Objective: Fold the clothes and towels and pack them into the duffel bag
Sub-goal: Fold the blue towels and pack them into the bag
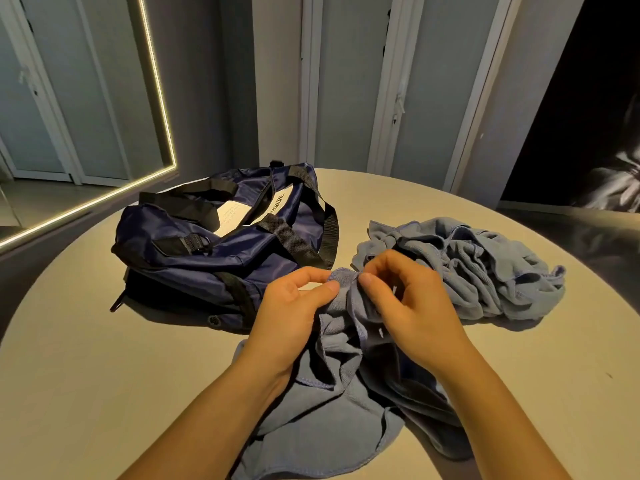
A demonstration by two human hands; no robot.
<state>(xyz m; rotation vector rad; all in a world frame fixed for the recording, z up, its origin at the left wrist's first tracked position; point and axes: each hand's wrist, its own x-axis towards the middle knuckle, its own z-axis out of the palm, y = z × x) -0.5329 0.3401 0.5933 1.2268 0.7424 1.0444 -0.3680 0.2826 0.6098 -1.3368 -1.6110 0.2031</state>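
Two bare forearms enter from the bottom edge, with no sleeves, watch, bracelet or ring showing anywhere on them. The left hand and the right hand are ungloved. Fingernails are short and plain, without polish. Wrists are slim, and the forearms look smooth.

I seem to be in a dim bedroom or dressing room at home: grey panelled wardrobe doors stand ahead of me, a large mirror edged with a glowing light strip leans at left, and a round pale counter sits before me.
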